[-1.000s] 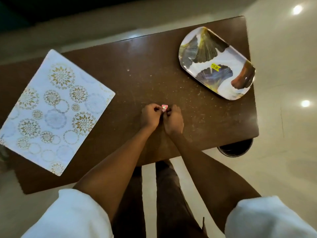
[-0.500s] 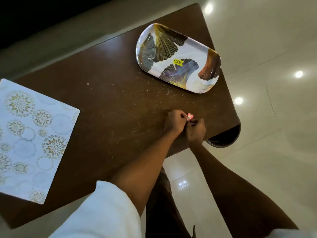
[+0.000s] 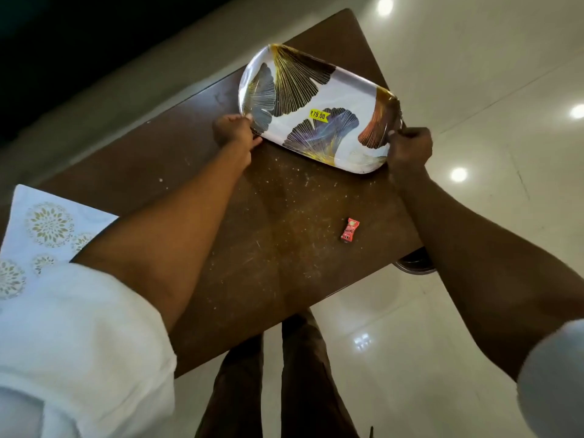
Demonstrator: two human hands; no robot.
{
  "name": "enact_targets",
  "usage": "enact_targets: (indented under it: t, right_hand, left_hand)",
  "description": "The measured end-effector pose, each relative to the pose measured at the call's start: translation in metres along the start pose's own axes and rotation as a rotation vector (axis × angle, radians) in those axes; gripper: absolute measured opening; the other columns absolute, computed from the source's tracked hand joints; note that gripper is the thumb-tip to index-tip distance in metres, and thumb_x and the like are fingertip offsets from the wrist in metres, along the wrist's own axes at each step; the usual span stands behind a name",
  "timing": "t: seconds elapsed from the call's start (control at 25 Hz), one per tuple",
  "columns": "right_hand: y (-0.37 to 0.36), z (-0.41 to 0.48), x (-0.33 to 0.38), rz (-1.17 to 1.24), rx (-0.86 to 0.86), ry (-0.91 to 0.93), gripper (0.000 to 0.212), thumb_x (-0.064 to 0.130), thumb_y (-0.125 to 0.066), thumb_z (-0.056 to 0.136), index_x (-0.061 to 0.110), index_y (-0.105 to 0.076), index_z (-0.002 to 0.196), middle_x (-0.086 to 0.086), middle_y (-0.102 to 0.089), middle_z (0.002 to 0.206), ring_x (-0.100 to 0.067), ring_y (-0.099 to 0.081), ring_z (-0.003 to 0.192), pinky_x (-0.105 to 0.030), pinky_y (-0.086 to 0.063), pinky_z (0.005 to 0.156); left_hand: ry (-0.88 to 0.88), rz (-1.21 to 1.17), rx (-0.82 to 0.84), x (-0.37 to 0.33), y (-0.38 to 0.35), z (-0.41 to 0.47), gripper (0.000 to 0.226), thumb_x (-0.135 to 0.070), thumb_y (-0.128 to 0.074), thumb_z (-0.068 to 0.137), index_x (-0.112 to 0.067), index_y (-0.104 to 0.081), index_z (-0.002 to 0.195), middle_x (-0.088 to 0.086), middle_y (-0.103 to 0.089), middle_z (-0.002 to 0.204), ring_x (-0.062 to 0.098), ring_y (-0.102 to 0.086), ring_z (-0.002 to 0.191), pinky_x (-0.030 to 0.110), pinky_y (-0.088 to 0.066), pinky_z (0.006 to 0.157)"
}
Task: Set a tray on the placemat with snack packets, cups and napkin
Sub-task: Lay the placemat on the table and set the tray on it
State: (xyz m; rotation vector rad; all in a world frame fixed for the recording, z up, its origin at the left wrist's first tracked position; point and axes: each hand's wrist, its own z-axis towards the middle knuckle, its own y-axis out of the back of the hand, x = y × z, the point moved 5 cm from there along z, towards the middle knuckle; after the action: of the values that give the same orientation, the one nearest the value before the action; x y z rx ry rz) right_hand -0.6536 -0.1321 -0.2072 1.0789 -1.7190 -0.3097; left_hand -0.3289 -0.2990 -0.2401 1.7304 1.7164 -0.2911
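Red sachet [image 3: 350, 229] now released onto brown wooden table [image 3: 221, 159], near front edge. Left hand [image 3: 233, 130] and right hand [image 3: 408, 145] moved to glossy leaf-print oval tray [image 3: 331, 99], fingers clamped on opposite ends. White gold-patterned placemat [image 3: 47, 229] far left; carry across likely next.

tray [image 3: 344, 90] | both hands grip ends | packet [image 3: 350, 229] on table [image 3: 284, 248] (red)

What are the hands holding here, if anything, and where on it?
Both hold the leaf-patterned tray by its short ends: left hand on the left rim, right hand on the right rim. The red packet lies untouched on the table.
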Motion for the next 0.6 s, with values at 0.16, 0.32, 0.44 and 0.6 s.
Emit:
enact_targets:
  t: [0.16,0.32,0.44,0.6]
  right_hand:
    - [-0.001,-0.017,-0.027,0.119,-0.005,-0.065,0.04,0.011,-0.078,0.091,-0.002,-0.059,0.124,-0.013,-0.068,0.122,-0.026,-0.065,0.112,-0.016,-0.052,0.081]
    - [0.003,-0.046,-0.07,0.218,-0.061,-0.199,0.044,0.011,-0.082,0.087,0.0,-0.06,0.123,-0.012,-0.069,0.117,-0.024,-0.068,0.107,-0.02,-0.059,0.082]
    - [0.004,-0.064,-0.099,0.305,-0.074,-0.295,0.043,0.009,-0.081,0.088,0.002,-0.056,0.122,-0.001,-0.065,0.098,-0.021,-0.069,0.098,-0.043,-0.063,0.09]
    - [0.002,-0.07,-0.101,0.379,-0.062,-0.311,0.039,0.007,-0.08,0.09,0.008,-0.051,0.115,0.001,-0.064,0.096,-0.025,-0.071,0.104,-0.041,-0.065,0.087]
  left_hand:
    - [-0.062,0.061,0.035,-0.021,-0.02,0.011,0.02,-0.009,-0.071,0.096,-0.005,-0.068,0.115,0.013,-0.073,0.118,0.027,-0.074,0.103,0.042,-0.067,0.075]
    - [-0.108,0.063,0.099,-0.038,-0.045,0.003,0.022,-0.008,-0.074,0.093,-0.006,-0.071,0.115,0.016,-0.075,0.116,0.029,-0.075,0.1,0.04,-0.066,0.076]
    - [-0.146,0.072,0.17,-0.04,-0.061,-0.005,0.024,-0.008,-0.075,0.093,-0.003,-0.072,0.116,0.018,-0.076,0.115,0.029,-0.076,0.099,0.039,-0.067,0.074]
    - [-0.123,0.068,0.266,-0.04,-0.069,-0.004,0.027,-0.01,-0.075,0.093,-0.001,-0.071,0.118,0.018,-0.076,0.115,0.031,-0.076,0.103,0.039,-0.066,0.077]
